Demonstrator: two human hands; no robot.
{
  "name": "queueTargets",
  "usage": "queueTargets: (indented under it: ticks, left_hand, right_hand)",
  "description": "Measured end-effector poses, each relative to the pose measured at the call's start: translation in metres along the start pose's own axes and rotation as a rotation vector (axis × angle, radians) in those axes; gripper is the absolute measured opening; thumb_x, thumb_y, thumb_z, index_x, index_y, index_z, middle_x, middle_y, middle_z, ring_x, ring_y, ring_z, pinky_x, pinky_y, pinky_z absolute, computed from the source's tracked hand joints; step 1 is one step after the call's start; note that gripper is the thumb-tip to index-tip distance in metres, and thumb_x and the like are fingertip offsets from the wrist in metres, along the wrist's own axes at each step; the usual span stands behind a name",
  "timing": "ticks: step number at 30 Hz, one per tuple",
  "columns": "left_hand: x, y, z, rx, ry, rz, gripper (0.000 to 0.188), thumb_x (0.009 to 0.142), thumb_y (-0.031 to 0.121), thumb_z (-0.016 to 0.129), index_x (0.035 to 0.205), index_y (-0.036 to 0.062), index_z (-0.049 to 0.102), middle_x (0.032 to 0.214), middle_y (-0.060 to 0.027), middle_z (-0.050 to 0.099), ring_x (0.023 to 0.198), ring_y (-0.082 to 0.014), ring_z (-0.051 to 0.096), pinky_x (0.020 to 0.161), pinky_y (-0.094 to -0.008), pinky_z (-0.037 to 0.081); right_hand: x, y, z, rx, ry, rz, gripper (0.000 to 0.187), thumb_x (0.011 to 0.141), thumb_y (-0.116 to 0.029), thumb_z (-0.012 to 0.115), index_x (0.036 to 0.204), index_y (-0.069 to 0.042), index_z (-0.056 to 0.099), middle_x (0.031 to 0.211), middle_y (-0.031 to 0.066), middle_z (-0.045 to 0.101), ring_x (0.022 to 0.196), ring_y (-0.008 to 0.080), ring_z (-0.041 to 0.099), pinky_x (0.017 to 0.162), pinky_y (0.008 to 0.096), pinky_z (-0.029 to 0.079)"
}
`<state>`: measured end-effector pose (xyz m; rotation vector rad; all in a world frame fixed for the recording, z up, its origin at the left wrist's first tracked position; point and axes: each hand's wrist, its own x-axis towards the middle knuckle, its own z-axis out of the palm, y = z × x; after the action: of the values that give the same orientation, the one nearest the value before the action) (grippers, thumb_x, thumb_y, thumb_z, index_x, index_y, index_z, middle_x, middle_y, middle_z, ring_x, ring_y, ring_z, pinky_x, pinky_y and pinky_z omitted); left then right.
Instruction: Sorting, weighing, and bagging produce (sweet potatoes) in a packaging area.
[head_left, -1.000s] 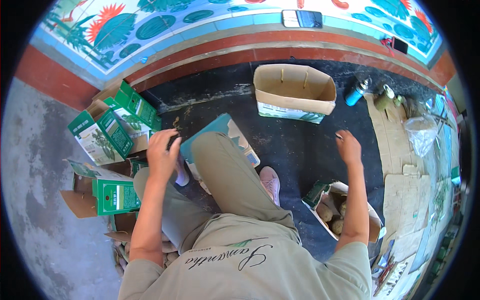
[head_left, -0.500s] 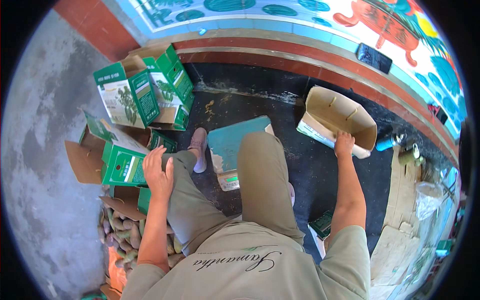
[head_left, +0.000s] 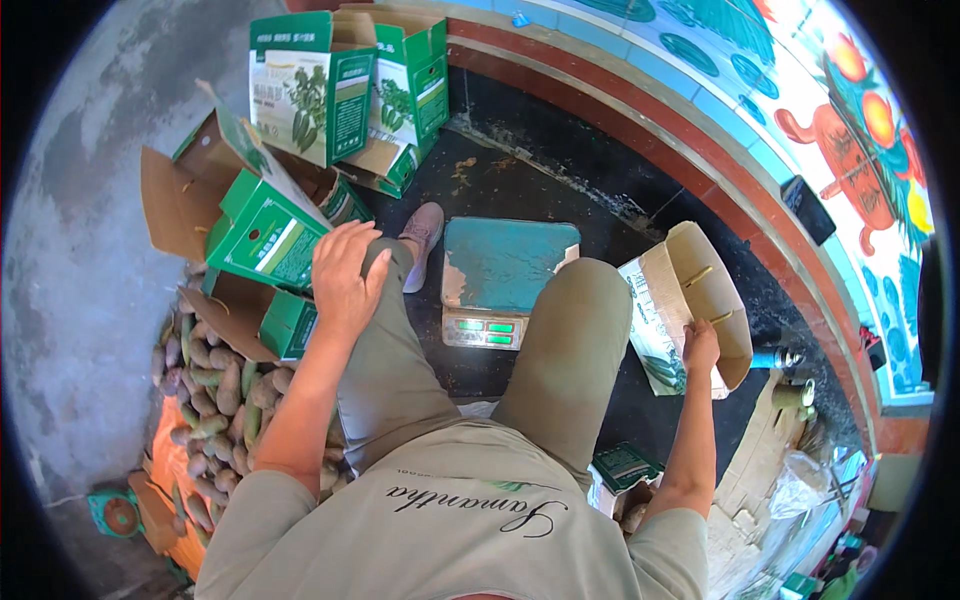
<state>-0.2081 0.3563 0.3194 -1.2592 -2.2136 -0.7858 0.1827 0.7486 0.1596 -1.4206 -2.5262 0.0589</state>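
My right hand (head_left: 702, 346) has its fingers closed over the near edge of an open-topped cardboard carton (head_left: 660, 318), tilted so its printed white and green side shows. Two tan tabs stand out inside the carton. On my left knee rests my left hand (head_left: 347, 272), fingers stretched out and holding nothing. Between my legs stands a digital scale (head_left: 510, 262) with a worn teal platform and lit green displays; no item sits on that platform. Beside my left hand is an open green carton (head_left: 268, 232) with its flaps raised.
More green and white cartons (head_left: 315, 100) stand at the far left. A heap of root vegetables (head_left: 230, 385) lies on orange sheeting (head_left: 170, 440) at the near left. On the right are a blue canister (head_left: 772, 357), flattened cardboard (head_left: 745, 470) and a phone (head_left: 808, 210) on the ledge.
The carton on the right has tipped, showing more of its printed side, with my right hand still on its edge. My view has shifted, uncovering more of the scale and the vegetable heap.
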Motion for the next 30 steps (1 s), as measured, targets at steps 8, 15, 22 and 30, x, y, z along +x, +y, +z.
queueTargets:
  ticks: [8, 15, 22, 30]
  left_hand:
    - [-0.005, -0.006, -0.005, 0.003, 0.042, -0.044, 0.022, 0.073, 0.016, 0.066, 0.09, 0.0028, 0.061, 0.099, -0.0114, 0.062, 0.101, -0.0297, 0.055, 0.089, -0.041, 0.04]
    - [-0.013, -0.014, -0.008, 0.014, 0.052, -0.061, 0.02, 0.078, 0.02, 0.062, 0.087, 0.003, 0.063, 0.098, -0.0113, 0.063, 0.1, -0.0297, 0.057, 0.087, -0.0398, 0.041]
    - [-0.017, -0.017, -0.01, 0.019, 0.087, -0.075, 0.017, 0.076, 0.018, 0.064, 0.085, 0.0034, 0.063, 0.096, -0.0107, 0.064, 0.098, -0.0292, 0.058, 0.085, -0.0391, 0.043]
    - [-0.019, -0.024, -0.01, 0.033, 0.106, -0.088, 0.015, 0.076, 0.017, 0.065, 0.083, 0.0038, 0.063, 0.095, -0.0099, 0.064, 0.097, -0.0286, 0.058, 0.085, -0.0386, 0.043]
  right_hand:
    - [0.019, -0.075, -0.066, 0.237, 0.066, -0.194, 0.012, 0.078, -0.011, 0.06, 0.078, -0.002, 0.053, 0.077, 0.0144, 0.053, 0.075, 0.0346, 0.055, 0.065, 0.042, 0.044]
    - [0.06, -0.161, -0.097, 0.177, -0.013, -0.483, 0.013, 0.075, -0.01, 0.061, 0.08, -0.002, 0.052, 0.079, 0.0149, 0.054, 0.079, 0.035, 0.056, 0.066, 0.0428, 0.045]
    - [0.045, -0.255, -0.082, 0.162, -0.084, -0.808, 0.013, 0.07, -0.011, 0.063, 0.078, -0.005, 0.054, 0.079, 0.0113, 0.057, 0.08, 0.0301, 0.057, 0.07, 0.0406, 0.047]
    - [0.006, -0.278, -0.045, 0.046, -0.16, -0.964, 0.013, 0.068, -0.012, 0.065, 0.079, -0.007, 0.059, 0.079, 0.0083, 0.06, 0.078, 0.0253, 0.059, 0.068, 0.0365, 0.048]
